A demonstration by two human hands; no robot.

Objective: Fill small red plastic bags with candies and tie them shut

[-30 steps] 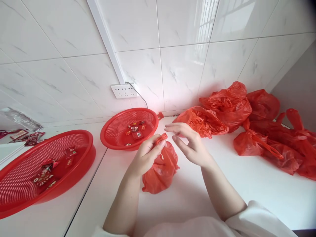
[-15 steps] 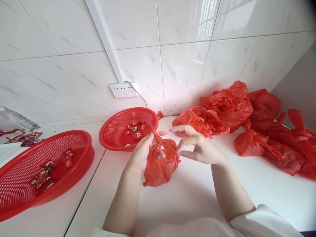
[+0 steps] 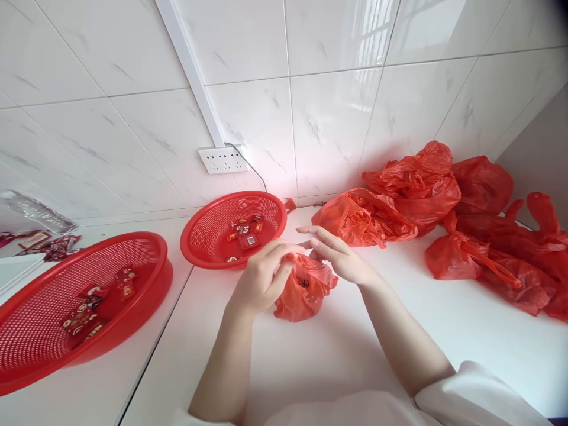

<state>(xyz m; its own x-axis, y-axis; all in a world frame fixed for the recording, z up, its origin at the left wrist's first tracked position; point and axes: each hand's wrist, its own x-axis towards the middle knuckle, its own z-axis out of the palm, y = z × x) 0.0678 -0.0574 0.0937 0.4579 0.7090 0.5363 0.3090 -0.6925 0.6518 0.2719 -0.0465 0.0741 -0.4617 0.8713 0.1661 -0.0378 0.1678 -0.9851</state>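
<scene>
Left hand point(image 3: 261, 277) pinches top of bag point(image 3: 302, 303), likely keeping it gathered; right hand point(image 3: 339, 257) alongside, grip unclear.

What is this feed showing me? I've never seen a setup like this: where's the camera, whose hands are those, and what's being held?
There's no machine here. One person works bare-handed, and the single camera sits on their head, looking forward and down. The left hand pinches the gathered top of a red plastic bag. The right hand is beside that top; whether its fingers grip the bag isn't clear. On the white tabletop, to the left, are two red perforated baskets, one nearer and one by the wall, both holding small wrapped packets. More red plastic bags lie to the right.
</scene>
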